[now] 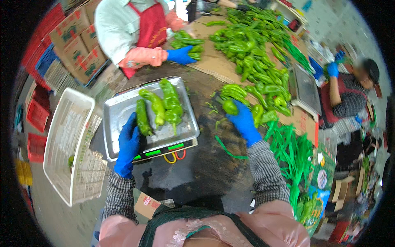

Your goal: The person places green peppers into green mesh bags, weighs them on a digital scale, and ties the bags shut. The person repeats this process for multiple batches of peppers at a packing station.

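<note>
On the metal tray of a weighing scale (122, 106) lie a few long green peppers (155, 106). My left hand (128, 143), in a blue glove, is over the tray's near left part, beside the leftmost dark green pepper (142, 119); nothing shows in its grasp. To the right of the scale, my right hand (243, 122), also gloved in blue, holds a green pepper (230, 107) at the near edge of a large pepper pile (250, 52). Some fingers of this hand are hidden. Green lit displays (153, 152) show on the scale's front.
Across the table a co-worker's blue-gloved hand (182, 55) is at a bunch of peppers (191, 41). Green plastic ties (293, 154) lie to my right. A white plastic crate (69, 145) stands left of the table. Another person (348, 89) sits at right, beyond a second scale (305, 88).
</note>
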The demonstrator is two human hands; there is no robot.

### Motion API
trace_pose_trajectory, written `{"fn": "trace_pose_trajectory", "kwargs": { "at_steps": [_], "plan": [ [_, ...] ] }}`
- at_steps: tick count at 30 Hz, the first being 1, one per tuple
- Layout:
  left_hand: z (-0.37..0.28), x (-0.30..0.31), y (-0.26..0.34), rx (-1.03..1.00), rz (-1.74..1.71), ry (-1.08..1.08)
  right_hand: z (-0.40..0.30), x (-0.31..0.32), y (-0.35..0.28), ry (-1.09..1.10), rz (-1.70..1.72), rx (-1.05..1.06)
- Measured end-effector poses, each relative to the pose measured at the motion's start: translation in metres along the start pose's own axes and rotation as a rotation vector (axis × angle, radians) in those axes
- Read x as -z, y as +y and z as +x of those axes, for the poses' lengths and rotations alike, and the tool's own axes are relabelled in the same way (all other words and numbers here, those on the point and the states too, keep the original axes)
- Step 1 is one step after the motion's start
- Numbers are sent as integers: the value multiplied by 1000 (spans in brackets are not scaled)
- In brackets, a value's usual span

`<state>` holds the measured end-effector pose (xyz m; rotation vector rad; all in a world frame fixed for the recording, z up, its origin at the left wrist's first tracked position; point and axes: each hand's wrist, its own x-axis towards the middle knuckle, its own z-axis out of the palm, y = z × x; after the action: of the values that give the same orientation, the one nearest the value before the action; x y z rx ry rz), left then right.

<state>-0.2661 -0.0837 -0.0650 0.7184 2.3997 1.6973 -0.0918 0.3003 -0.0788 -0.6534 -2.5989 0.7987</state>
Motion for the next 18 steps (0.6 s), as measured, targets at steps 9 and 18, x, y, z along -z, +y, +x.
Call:
{"fn": "trace_pose_trajectory", "kwargs": {
  "at_steps": [9,18],
  "plan": [
    [13,-13,11,70,60,39,41,-40,-212,-125,172,874],
    [13,-9,7,91,-297,-33,51,-41,-139,252,158,385]
  ]
}}
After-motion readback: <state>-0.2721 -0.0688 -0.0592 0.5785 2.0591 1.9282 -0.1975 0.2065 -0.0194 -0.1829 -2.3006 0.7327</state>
